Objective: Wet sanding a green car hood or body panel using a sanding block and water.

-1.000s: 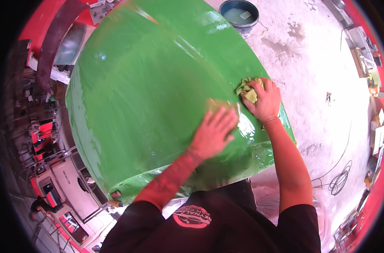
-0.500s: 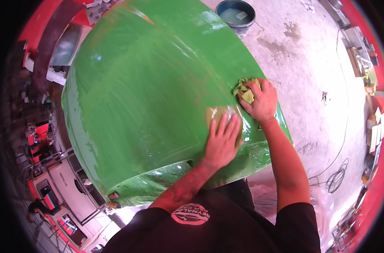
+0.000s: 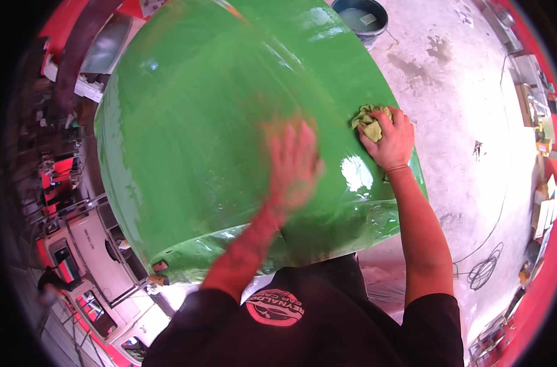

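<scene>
A large, wet green car hood (image 3: 186, 153) with milky streaks spreads before me. My left hand (image 3: 290, 153), blurred by motion, lies flat near its middle with fingers stretched out. Beneath those fingers is a thin brownish sheet (image 3: 268, 128) that looks like sandpaper, its edges smeared. My right hand (image 3: 393, 144) is closed around a crumpled yellow-green cloth (image 3: 371, 127) and rests at the hood's right edge. Its palm side is hidden.
A dark bucket (image 3: 361, 21) of water, with a small pale block inside, stands on the floor past the right edge. A coiled cable (image 3: 486, 269) lies on the concrete at right. Boxes and shelves line the right wall; a pale vehicle (image 3: 101, 263) stands at left.
My left hand has slid left and farther up the hood with the brownish sheet. The right hand still grips the cloth at the edge. The whole view has shifted slightly.
</scene>
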`<action>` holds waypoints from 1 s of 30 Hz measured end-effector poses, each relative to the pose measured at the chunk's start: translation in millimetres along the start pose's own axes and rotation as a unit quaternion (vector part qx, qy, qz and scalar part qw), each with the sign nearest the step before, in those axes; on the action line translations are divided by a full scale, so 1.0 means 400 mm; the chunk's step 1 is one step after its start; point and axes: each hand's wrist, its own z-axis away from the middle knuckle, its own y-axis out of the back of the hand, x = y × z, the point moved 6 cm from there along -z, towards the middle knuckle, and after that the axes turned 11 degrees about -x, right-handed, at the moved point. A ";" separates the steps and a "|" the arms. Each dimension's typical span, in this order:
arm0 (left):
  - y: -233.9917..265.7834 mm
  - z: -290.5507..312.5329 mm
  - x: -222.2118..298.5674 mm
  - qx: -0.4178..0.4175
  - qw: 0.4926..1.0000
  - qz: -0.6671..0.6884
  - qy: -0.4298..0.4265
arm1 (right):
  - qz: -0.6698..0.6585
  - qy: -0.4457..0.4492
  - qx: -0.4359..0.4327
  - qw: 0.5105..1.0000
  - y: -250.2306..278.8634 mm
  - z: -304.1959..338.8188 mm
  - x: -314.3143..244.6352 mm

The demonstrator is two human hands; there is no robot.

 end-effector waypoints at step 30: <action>0.072 -0.132 -0.495 0.013 0.981 0.062 0.182 | -0.036 0.010 0.007 0.999 -0.005 -0.014 -0.040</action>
